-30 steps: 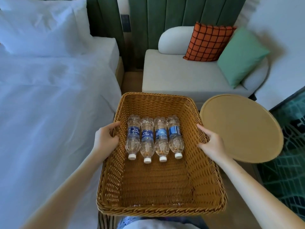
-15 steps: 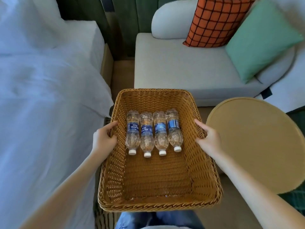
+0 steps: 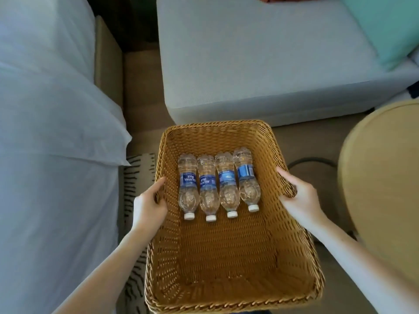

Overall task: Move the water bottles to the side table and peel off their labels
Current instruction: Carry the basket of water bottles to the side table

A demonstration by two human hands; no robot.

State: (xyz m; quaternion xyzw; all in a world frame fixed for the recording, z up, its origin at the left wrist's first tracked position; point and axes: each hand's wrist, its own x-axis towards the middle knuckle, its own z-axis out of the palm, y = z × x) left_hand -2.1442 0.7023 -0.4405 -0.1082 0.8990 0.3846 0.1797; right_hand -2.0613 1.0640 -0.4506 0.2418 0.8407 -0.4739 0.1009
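Observation:
A brown wicker basket (image 3: 226,264) is held low in front of me. Several clear water bottles (image 3: 216,184) with blue labels lie side by side in its far half, white caps pointing toward me. My left hand (image 3: 148,206) grips the basket's left rim, thumb over the edge. My right hand (image 3: 299,197) grips the right rim the same way. The round tan side table (image 3: 383,177) stands just to the right of the basket, partly cut off by the frame edge.
A bed with white sheets (image 3: 49,143) fills the left side. A pale grey sofa seat (image 3: 260,55) lies ahead, with a teal cushion (image 3: 390,26) at its right. A striped rug (image 3: 133,200) and tan floor show beneath the basket.
The view has tilted downward and closer; the basket, still held by both hands, has come lower, toward the floor beside the side table. The bottles have stayed in their row.

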